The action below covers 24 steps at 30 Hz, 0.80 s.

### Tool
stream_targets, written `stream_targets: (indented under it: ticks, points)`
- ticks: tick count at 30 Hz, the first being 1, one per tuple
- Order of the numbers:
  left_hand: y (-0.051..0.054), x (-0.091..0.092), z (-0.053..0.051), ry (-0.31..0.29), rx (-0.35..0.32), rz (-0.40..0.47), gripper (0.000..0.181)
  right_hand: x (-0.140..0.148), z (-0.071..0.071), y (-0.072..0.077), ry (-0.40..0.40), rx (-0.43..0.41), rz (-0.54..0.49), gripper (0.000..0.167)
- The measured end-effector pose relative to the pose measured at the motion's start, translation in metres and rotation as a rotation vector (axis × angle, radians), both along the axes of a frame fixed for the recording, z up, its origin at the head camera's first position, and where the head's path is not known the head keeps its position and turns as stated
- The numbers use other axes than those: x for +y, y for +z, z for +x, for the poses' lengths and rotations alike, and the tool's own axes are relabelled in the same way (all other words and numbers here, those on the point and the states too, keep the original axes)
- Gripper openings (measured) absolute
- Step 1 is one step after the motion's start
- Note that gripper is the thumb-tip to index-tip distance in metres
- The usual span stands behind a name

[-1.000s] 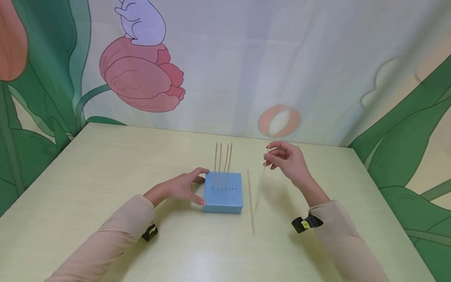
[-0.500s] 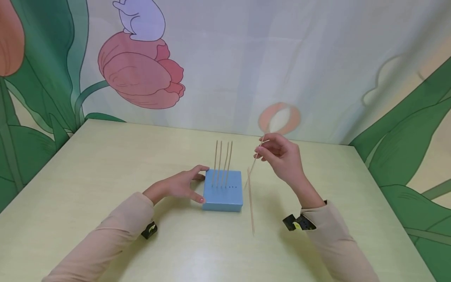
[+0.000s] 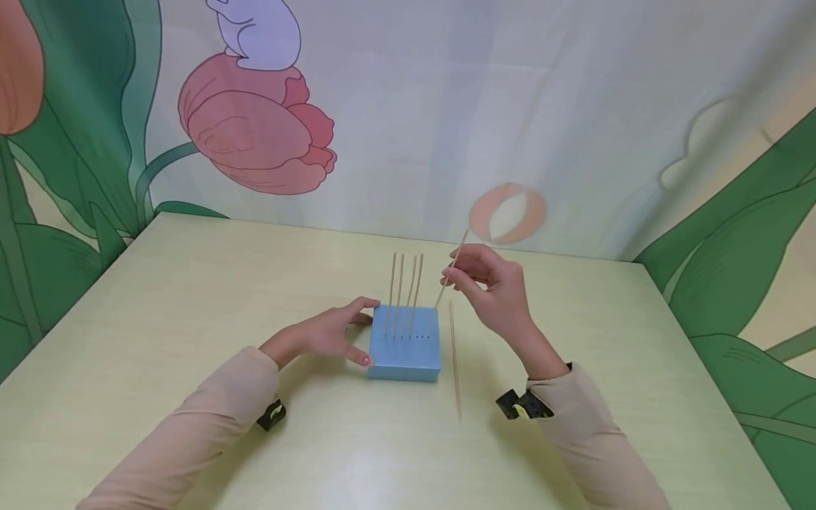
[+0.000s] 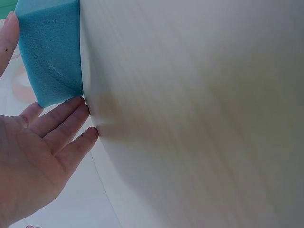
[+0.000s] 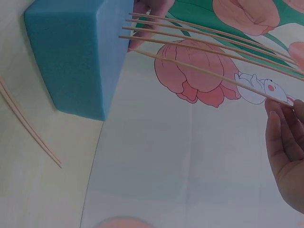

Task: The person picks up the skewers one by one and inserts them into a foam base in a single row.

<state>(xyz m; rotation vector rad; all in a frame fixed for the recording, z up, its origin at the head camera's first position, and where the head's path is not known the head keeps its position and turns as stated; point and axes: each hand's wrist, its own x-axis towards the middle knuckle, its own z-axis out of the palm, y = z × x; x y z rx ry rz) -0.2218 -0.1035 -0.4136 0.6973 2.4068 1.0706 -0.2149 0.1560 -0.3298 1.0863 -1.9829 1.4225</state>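
A blue foam block (image 3: 404, 358) lies on the table, with several thin wooden skewers (image 3: 400, 294) upright in a row across its top. Right of those skewers the row continues as small holes (image 3: 422, 337). My left hand (image 3: 325, 333) holds the block's left side, thumb at the front corner and forefinger at the back one; the left wrist view shows the other fingers (image 4: 71, 123) spread by the foam. Between thumb and fingers my right hand (image 3: 487, 283) pinches another skewer (image 5: 204, 71), tilted. Its lower tip is above the block's right part, apparently clear of the surface.
Two thin skewers (image 5: 28, 121) lie close together on the table (image 3: 287, 460) just right of the block. A printed curtain (image 3: 395, 142) hangs behind the table's back edge. Black straps (image 3: 523, 405) sit at both wrists.
My right hand has moved left with its skewer, bringing the lower tip from beside the loose skewers to over the block. The left hand and block stay in place.
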Motion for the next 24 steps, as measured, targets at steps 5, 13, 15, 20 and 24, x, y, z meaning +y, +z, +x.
stream_targets:
  ticks: [5,13,15,20,24]
  points:
    - [0.0,0.0,0.0,-0.001,-0.006,-0.004,0.095,-0.004,-0.002,-0.004,0.005,0.014,0.01,0.016]
    - [0.0,0.0,-0.001,-0.003,0.002,0.003,0.095,-0.009,-0.004,-0.007,0.005,0.04,0.031,0.016]
    - [-0.001,0.0,-0.001,-0.002,0.0,0.003,0.095,-0.01,-0.003,-0.008,0.002,0.04,0.042,0.016]
    - [-0.001,0.0,-0.001,-0.001,-0.005,0.0,0.095,-0.012,-0.003,-0.01,0.003,0.038,0.062,0.016]
    - [0.0,0.0,-0.001,0.002,-0.003,0.0,0.094,-0.014,-0.003,-0.013,0.002,0.023,0.075,0.015]
